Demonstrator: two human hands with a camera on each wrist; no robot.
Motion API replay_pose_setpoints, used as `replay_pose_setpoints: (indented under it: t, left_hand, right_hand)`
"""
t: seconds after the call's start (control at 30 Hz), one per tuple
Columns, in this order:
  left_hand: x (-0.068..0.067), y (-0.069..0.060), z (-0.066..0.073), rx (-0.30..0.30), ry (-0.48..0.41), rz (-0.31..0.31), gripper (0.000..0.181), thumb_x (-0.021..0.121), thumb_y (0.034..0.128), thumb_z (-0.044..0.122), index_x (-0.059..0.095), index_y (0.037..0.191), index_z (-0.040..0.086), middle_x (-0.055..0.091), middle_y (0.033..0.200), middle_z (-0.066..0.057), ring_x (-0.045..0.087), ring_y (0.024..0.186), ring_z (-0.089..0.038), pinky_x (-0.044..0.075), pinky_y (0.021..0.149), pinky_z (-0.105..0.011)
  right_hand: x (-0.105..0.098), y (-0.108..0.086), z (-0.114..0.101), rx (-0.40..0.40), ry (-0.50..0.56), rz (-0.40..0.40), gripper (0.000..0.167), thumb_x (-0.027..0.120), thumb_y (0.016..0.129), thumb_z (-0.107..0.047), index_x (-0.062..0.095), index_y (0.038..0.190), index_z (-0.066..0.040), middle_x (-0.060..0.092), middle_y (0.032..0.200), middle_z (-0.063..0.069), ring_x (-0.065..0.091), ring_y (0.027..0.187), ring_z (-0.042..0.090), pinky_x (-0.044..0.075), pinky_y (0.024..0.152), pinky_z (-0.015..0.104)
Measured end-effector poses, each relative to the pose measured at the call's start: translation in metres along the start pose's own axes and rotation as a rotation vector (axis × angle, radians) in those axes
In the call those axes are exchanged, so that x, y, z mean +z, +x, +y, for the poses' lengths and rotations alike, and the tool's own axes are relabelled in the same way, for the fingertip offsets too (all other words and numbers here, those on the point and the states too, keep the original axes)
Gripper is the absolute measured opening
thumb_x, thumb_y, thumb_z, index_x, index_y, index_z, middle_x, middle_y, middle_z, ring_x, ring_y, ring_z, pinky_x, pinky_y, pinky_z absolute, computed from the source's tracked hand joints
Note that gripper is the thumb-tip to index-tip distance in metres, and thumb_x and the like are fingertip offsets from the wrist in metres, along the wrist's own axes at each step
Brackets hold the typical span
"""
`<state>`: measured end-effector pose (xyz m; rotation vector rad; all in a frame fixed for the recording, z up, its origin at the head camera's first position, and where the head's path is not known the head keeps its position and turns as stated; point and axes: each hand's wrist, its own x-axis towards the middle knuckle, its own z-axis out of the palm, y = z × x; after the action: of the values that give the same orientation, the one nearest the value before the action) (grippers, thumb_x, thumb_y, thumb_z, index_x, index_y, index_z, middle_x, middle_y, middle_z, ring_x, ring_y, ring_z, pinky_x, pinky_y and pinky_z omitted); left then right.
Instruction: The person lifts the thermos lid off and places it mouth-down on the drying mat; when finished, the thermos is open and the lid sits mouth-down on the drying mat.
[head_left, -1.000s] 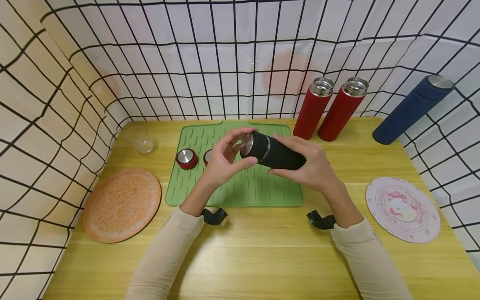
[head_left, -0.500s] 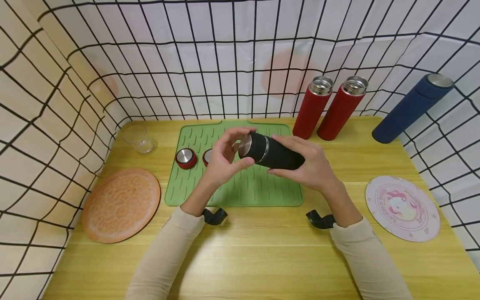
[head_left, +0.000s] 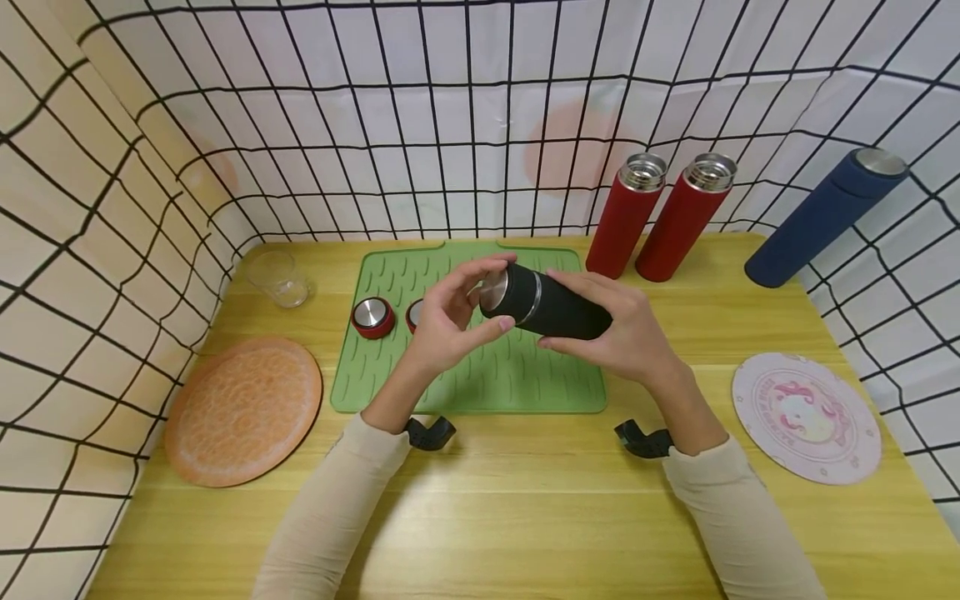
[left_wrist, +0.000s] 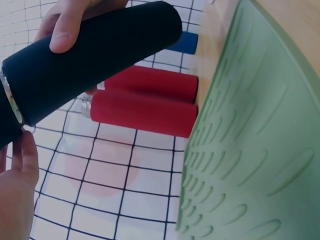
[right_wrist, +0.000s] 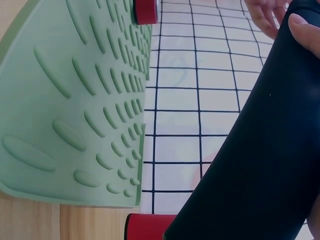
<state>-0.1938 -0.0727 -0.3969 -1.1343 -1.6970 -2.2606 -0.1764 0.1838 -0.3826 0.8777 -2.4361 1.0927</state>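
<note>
A black thermos flask (head_left: 566,308) is held tilted in the air above the green mat, its steel-topped lid (head_left: 519,292) toward the left. My right hand (head_left: 633,325) grips the body, with fingers over the top and the thumb below. My left hand (head_left: 450,317) holds the lid between thumb and fingers. A bright silver ring shows where lid and body meet; in the left wrist view a narrow gap shows there beside the black body (left_wrist: 100,55). In the right wrist view the black body (right_wrist: 260,150) covers much of the right side.
Under the hands lies a ridged green mat (head_left: 480,383) with two red lids, one red lid (head_left: 372,317) fully visible. Two lidless red flasks (head_left: 626,217) and a capped blue flask (head_left: 821,221) stand behind right. A glass (head_left: 281,279), an orange mat (head_left: 243,412) and a pink mat (head_left: 806,417) lie around.
</note>
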Motion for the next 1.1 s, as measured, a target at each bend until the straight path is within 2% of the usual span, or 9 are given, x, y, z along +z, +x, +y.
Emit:
replay_pose_setpoints:
  t: [0.13,0.23,0.4,0.53,0.63,0.73,0.9,0.97,1.1]
  left_hand:
    - [0.002,0.000,0.000,-0.010,-0.009,0.027,0.053,0.086,0.0860,0.022,0.065,0.135,0.018,0.060,0.144,-0.007,0.051,0.138,-0.027,0.050,0.106,-0.034]
    - [0.003,0.000,0.000,-0.014,-0.003,0.047,0.056,0.087,0.0847,0.018,0.064,0.135,0.006,0.062,0.142,-0.005,0.053,0.136,-0.026,0.050,0.106,-0.034]
    - [0.005,0.000,0.000,-0.028,0.035,0.102,0.064,0.088,0.0834,0.014,0.058,0.135,-0.009,0.065,0.136,-0.002,0.058,0.128,-0.023,0.052,0.100,-0.030]
    - [0.002,-0.002,0.000,-0.036,0.058,0.188,0.064,0.088,0.0841,0.018,0.058,0.135,-0.007,0.065,0.130,-0.002,0.060,0.117,-0.020,0.053,0.093,-0.027]
    - [-0.005,-0.005,0.001,-0.039,0.075,0.237,0.059,0.087,0.0840,0.015,0.061,0.134,-0.004,0.064,0.129,-0.005,0.060,0.112,-0.019,0.053,0.089,-0.026]
    - [-0.014,-0.009,0.001,-0.060,0.102,0.251,0.055,0.086,0.0835,0.008,0.063,0.133,-0.001,0.064,0.130,-0.007,0.059,0.112,-0.020,0.052,0.088,-0.026]
    - [-0.026,-0.014,0.001,-0.137,0.177,0.252,0.053,0.085,0.0841,0.005,0.065,0.133,0.004,0.065,0.130,-0.005,0.058,0.114,-0.021,0.049,0.084,-0.024]
    - [-0.029,-0.015,0.002,-0.169,0.211,0.248,0.052,0.084,0.0844,0.005,0.065,0.133,0.007,0.065,0.130,-0.004,0.058,0.113,-0.021,0.047,0.080,-0.024]
    - [-0.030,-0.017,0.002,-0.238,0.308,0.242,0.053,0.085,0.0839,0.005,0.067,0.133,0.012,0.065,0.131,-0.004,0.060,0.104,-0.019,0.043,0.067,-0.022]
  right_hand:
    - [-0.001,0.000,0.002,0.005,0.006,-0.009,0.087,0.099,0.066,-0.020,0.062,0.145,-0.021,0.070,0.131,0.006,0.064,0.110,0.022,0.054,0.083,0.020]
    - [0.000,-0.001,0.004,0.008,0.013,-0.013,0.087,0.099,0.067,-0.019,0.061,0.145,-0.021,0.070,0.131,0.007,0.064,0.109,0.021,0.053,0.081,0.019]
    - [0.001,-0.001,0.006,0.023,0.008,-0.010,0.086,0.097,0.070,-0.019,0.059,0.147,-0.022,0.069,0.133,0.007,0.064,0.110,0.023,0.056,0.081,0.029]
    - [-0.001,-0.004,0.008,0.067,0.010,0.008,0.086,0.096,0.072,-0.017,0.057,0.148,-0.025,0.065,0.139,0.006,0.060,0.120,0.024,0.056,0.089,0.041]
    - [-0.007,-0.008,0.013,0.104,0.016,0.039,0.087,0.095,0.072,-0.012,0.056,0.148,-0.026,0.063,0.142,0.006,0.058,0.124,0.024,0.054,0.093,0.045]
    - [-0.016,-0.012,0.021,0.150,0.022,0.079,0.088,0.093,0.073,-0.007,0.054,0.149,-0.027,0.062,0.143,0.007,0.056,0.125,0.025,0.050,0.097,0.049]
    - [-0.035,-0.018,0.029,0.246,0.087,0.136,0.088,0.087,0.079,-0.003,0.047,0.153,-0.030,0.057,0.149,0.008,0.049,0.135,0.028,0.039,0.112,0.063]
    - [-0.044,-0.020,0.032,0.277,0.106,0.159,0.088,0.085,0.081,-0.002,0.046,0.154,-0.031,0.055,0.150,0.005,0.046,0.139,0.023,0.035,0.117,0.060]
    - [-0.059,-0.025,0.040,0.309,0.117,0.218,0.088,0.083,0.082,0.001,0.045,0.156,-0.028,0.054,0.150,-0.003,0.046,0.137,0.011,0.034,0.119,0.036]
